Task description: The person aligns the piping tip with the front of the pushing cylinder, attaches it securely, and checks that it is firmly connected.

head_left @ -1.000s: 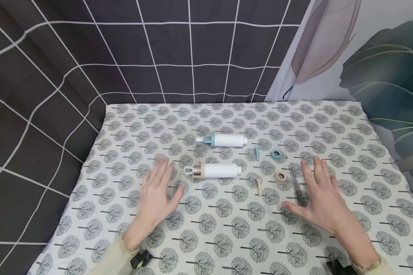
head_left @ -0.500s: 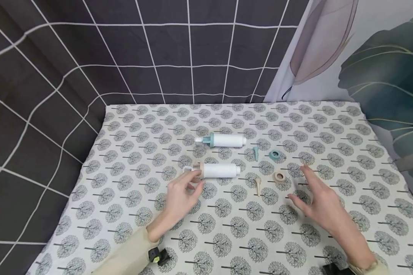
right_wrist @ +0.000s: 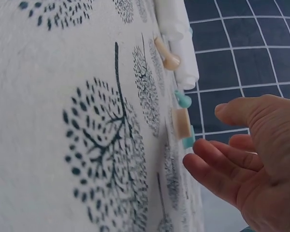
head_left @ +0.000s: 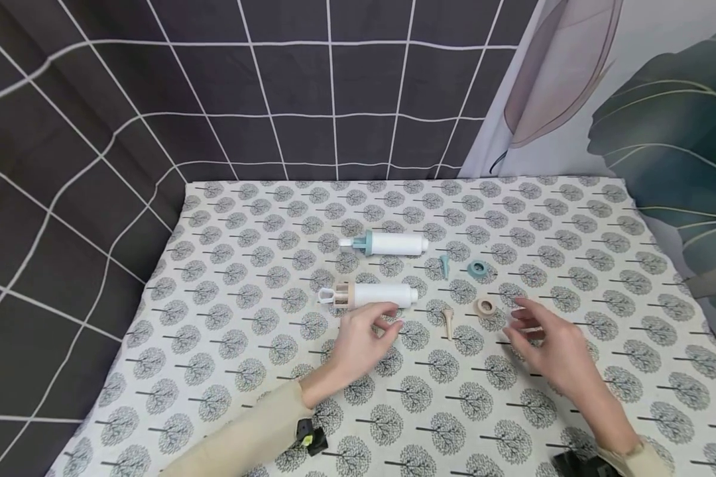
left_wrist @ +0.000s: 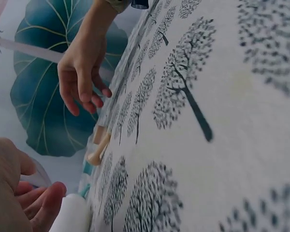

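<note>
My left hand is held with bent, relaxed fingers just in front of a white cylinder with a beige slotted collar and a clear loop at its left end. The fingertips overlap the cylinder's near edge in the head view, and nothing shows between thumb and fingers. Over to the right, my right hand hovers with thumb and fingers apart, nearest to a beige ring. Left of that ring lies a small beige pin with a wider head. The right wrist view shows the right hand's fingers holding nothing.
Farther back lies a matching white cylinder with a blue collar. A small blue pin and a blue ring are to its right. A tree-print cloth covers the table, with a dark grid curtain behind.
My left hand has moved from the left of the beige-collared cylinder to its front right part, its fingers bending. The right hand's spread fingers have relaxed. The objects lie where they were.
</note>
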`<state>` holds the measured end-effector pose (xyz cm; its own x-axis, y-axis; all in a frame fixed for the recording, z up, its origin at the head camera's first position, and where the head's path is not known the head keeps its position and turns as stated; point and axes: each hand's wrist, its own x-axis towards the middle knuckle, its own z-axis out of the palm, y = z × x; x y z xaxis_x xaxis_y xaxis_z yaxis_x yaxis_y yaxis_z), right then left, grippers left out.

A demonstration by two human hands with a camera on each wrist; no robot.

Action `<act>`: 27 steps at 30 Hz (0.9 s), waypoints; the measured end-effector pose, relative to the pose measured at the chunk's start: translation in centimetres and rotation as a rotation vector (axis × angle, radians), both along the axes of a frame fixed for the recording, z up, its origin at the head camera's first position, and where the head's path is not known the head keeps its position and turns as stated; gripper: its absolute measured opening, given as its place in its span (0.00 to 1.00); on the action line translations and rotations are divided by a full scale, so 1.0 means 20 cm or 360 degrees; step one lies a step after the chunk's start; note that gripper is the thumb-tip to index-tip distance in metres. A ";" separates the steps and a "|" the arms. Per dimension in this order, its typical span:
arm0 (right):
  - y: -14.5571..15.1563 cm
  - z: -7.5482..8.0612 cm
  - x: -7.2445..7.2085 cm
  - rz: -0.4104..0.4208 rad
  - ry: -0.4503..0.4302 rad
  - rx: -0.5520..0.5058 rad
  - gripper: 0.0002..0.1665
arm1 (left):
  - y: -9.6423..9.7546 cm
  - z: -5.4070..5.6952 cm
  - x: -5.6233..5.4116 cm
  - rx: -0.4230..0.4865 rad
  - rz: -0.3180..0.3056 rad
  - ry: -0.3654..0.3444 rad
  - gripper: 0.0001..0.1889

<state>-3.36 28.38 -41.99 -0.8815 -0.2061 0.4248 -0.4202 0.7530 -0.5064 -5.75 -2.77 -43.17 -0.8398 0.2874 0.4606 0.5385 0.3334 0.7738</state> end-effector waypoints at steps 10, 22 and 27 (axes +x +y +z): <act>0.01 -0.06 -0.02 0.0024 -0.0022 -0.0155 0.36 | 0.14 -0.02 -0.02 -0.0040 -0.0095 -0.0167 0.12; 0.01 -0.09 -0.04 0.0062 -0.0005 -0.0228 0.35 | 0.27 -0.09 -0.03 -0.0134 -0.0032 -0.0156 0.11; 0.01 -0.09 -0.04 0.0043 -0.0051 -0.0257 0.34 | 0.32 -0.10 -0.03 -0.0156 0.0017 -0.0085 0.11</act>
<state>-4.06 28.53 -43.81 -0.8901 -0.1613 0.4262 -0.4209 0.6494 -0.6333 -6.30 3.61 -45.14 -0.8657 0.3196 0.3853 0.4934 0.4147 0.7645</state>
